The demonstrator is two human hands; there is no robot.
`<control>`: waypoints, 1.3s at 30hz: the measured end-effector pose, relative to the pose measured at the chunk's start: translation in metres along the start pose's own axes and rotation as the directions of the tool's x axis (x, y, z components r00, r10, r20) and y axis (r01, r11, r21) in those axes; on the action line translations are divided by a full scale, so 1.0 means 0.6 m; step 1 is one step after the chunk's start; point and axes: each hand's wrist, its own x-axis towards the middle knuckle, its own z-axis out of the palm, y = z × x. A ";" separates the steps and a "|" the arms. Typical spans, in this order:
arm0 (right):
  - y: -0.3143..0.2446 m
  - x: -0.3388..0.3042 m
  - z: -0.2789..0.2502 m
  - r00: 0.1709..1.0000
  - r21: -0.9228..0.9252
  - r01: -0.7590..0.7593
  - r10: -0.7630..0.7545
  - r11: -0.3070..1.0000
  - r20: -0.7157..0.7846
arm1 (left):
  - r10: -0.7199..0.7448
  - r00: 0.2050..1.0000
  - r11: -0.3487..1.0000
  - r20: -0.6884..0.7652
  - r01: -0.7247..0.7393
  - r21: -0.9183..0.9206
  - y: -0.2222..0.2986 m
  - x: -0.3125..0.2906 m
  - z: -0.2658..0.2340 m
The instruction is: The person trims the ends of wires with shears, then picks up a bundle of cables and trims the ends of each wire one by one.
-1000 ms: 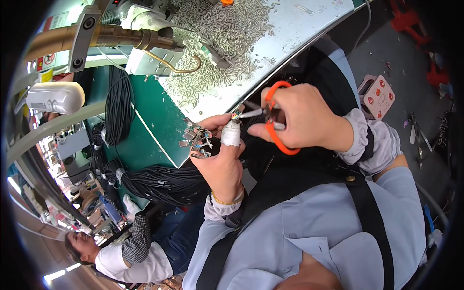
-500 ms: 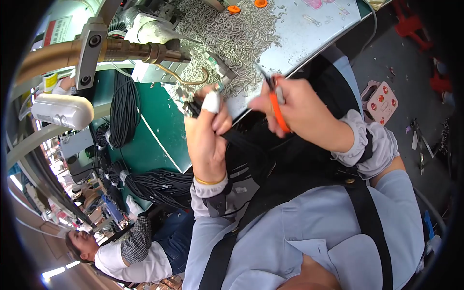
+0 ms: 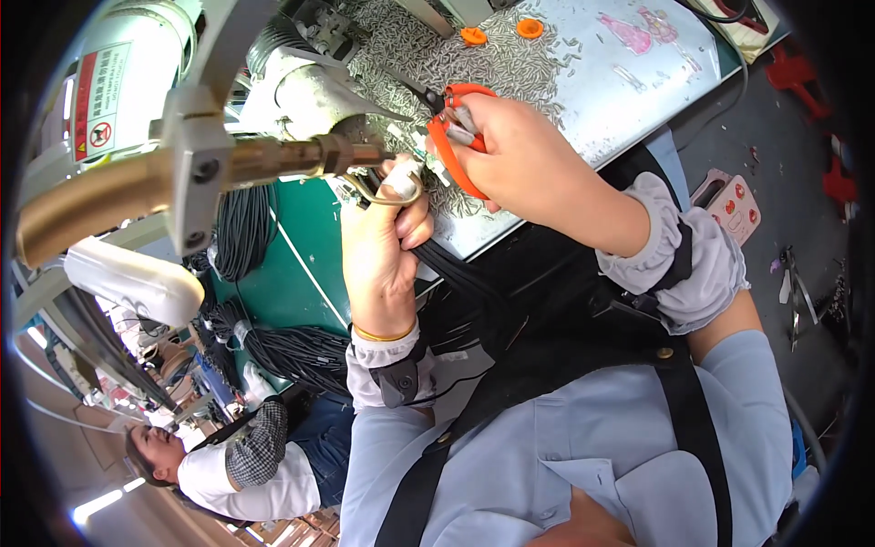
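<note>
My left hand (image 3: 383, 260) is closed around a bundle of black cables (image 3: 460, 273), its thumb wrapped in white. Small white and green parts (image 3: 422, 157) show at the cable ends by the fingertips. My right hand (image 3: 529, 150) grips orange-handled pliers (image 3: 445, 159), whose dark tapered jaws point up and left over a pile of small silvery pieces (image 3: 529, 68). Close to the left fingers, a brass-coloured nozzle (image 3: 365, 155) comes in from the left, with a bent metal rod (image 3: 401, 201) crossing in front of the thumb. The exact contact at the fingertips is hard to make out.
Two orange caps (image 3: 530, 28) lie near the pile on the pale worktop (image 3: 620, 100). Coiled black cables (image 3: 296, 356) rest on the green mat (image 3: 310, 246). A white lamp-like housing (image 3: 137, 283) juts in at left. Another person (image 3: 255, 479) sits at lower left. A pink stool (image 3: 734, 210) stands right.
My right hand has moved up and left with the pliers, over the pile and close to my left hand. The left hand, still holding the cables, now sits just under the nozzle.
</note>
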 end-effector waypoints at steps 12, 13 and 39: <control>0.001 0.006 0.003 0.999 0.002 0.010 -0.011 1.000 0.034 | 0.080 0.996 0.990 -0.039 -0.075 0.120 0.001 -0.006 0.006; 0.001 0.005 0.003 1.000 0.001 0.009 -0.009 1.000 0.029 | 0.082 0.996 0.990 -0.037 -0.077 0.119 0.000 -0.006 0.005; -0.015 -0.093 -0.018 0.950 -0.114 0.312 -0.305 0.943 0.070 | 0.214 0.976 0.921 -0.047 -0.185 0.343 -0.058 -0.119 0.039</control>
